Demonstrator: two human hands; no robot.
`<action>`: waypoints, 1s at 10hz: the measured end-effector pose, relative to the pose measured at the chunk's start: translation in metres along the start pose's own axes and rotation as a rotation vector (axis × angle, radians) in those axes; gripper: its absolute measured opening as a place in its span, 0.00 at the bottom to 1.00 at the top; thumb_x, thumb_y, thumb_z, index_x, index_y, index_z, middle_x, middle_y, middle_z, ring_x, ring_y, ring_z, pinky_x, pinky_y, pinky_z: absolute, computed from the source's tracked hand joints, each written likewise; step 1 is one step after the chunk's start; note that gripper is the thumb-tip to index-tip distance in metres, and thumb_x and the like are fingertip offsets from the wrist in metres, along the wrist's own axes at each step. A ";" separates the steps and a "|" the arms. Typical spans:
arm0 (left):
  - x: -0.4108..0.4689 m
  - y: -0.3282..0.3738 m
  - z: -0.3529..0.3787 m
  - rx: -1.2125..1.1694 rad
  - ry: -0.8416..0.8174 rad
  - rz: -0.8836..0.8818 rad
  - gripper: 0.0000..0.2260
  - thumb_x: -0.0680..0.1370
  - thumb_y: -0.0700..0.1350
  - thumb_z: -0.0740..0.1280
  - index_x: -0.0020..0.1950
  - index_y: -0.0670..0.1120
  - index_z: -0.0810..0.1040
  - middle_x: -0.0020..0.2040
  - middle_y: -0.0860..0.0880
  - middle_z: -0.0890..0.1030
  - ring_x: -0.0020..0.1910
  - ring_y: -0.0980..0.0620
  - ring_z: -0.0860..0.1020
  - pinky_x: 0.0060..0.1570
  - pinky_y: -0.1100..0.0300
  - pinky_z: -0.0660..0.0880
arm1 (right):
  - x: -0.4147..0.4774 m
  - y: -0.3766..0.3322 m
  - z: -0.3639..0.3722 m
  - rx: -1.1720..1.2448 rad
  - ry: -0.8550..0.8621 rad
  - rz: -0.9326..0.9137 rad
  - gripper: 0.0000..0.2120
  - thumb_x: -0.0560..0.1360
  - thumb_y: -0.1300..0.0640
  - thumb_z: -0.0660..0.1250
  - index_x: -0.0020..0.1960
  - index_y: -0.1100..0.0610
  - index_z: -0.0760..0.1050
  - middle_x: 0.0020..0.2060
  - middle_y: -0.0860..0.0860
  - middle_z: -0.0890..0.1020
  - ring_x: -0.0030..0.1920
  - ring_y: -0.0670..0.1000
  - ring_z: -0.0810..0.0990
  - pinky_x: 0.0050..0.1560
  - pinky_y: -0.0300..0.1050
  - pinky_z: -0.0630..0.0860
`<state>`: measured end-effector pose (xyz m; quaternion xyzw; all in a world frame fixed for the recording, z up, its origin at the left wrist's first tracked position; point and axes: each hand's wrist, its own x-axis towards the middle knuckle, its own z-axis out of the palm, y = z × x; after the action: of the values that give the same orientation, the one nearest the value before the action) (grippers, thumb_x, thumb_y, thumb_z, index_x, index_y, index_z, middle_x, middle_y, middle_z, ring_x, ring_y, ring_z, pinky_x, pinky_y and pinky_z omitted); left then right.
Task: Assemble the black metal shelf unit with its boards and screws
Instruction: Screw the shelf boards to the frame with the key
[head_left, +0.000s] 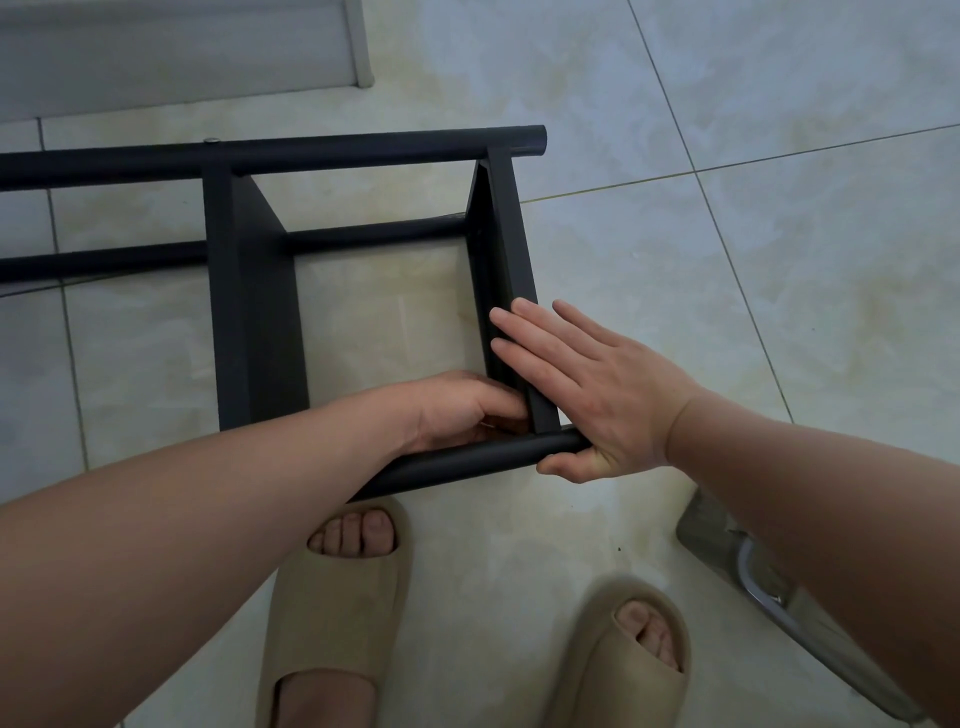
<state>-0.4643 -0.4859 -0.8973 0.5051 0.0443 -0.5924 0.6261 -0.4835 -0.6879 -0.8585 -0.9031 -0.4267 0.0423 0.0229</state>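
Observation:
The black metal shelf unit (249, 291) lies on its side on the tiled floor, with round tubes and two flat black boards set between them. My right hand (587, 384) lies flat with straight fingers against the outer face of the end board (506, 249), and its thumb sits under the end of the near tube (467, 462). My left hand (462, 410) reaches inside the frame at the corner where the end board meets the near tube. Its fingers are curled there on something small that I cannot make out. A screw head (211, 140) shows on the far tube.
My two feet in beige slippers (332, 597) stand just in front of the frame. A grey bag with a metal part (758, 571) lies on the floor at the right. A pale board or door edge (182, 52) runs along the top left.

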 end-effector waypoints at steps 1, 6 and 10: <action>0.000 -0.001 -0.001 0.062 0.021 0.024 0.07 0.80 0.34 0.62 0.48 0.39 0.80 0.39 0.45 0.81 0.39 0.50 0.80 0.42 0.60 0.76 | 0.000 0.000 -0.001 0.002 0.003 0.000 0.46 0.78 0.30 0.52 0.80 0.66 0.58 0.80 0.62 0.56 0.81 0.62 0.52 0.79 0.62 0.55; 0.000 -0.001 -0.002 0.121 0.038 -0.008 0.04 0.76 0.39 0.66 0.48 0.39 0.77 0.33 0.47 0.77 0.32 0.53 0.75 0.35 0.63 0.71 | 0.000 0.000 0.000 0.002 -0.001 0.001 0.46 0.77 0.31 0.53 0.79 0.66 0.58 0.80 0.62 0.56 0.81 0.62 0.53 0.78 0.63 0.56; -0.002 0.000 -0.004 -0.021 -0.077 -0.013 0.10 0.80 0.32 0.60 0.48 0.39 0.80 0.41 0.44 0.81 0.39 0.51 0.80 0.43 0.61 0.76 | 0.000 0.000 -0.001 -0.001 -0.006 -0.002 0.46 0.77 0.31 0.53 0.79 0.66 0.58 0.80 0.62 0.56 0.81 0.62 0.53 0.78 0.63 0.57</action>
<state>-0.4632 -0.4815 -0.8979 0.4748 0.0297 -0.6151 0.6288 -0.4837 -0.6877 -0.8579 -0.9025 -0.4278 0.0449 0.0214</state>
